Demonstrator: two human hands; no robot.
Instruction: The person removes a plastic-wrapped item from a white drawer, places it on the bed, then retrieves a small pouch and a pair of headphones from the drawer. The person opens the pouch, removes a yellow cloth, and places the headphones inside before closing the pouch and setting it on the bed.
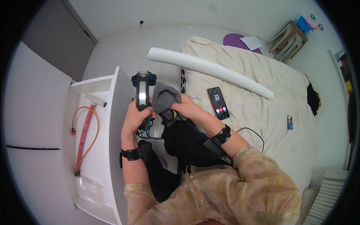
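Observation:
My left hand (137,115) grips a black curved device (143,95) with a shiny metallic band and a wider black end, held upright. Its exact kind I cannot tell. Dark cables (146,133) hang below that hand. Right beside the device, my right hand (184,108) holds a bunched grey cloth (166,97). A small yellowish bit shows under the cloth, near my fingers. Both hands are close together above my black-clothed lap, and each forearm wears a black strap. My right fingertips are partly hidden by the cloth.
To the left, a white open cabinet (112,140) holds a red hand pump (85,135) with an orange hose. On the bed (261,73) at the right lie a long white roll (211,69), a smartphone (218,103) with a lit screen, a small blue box (290,123) and a black cable (257,134).

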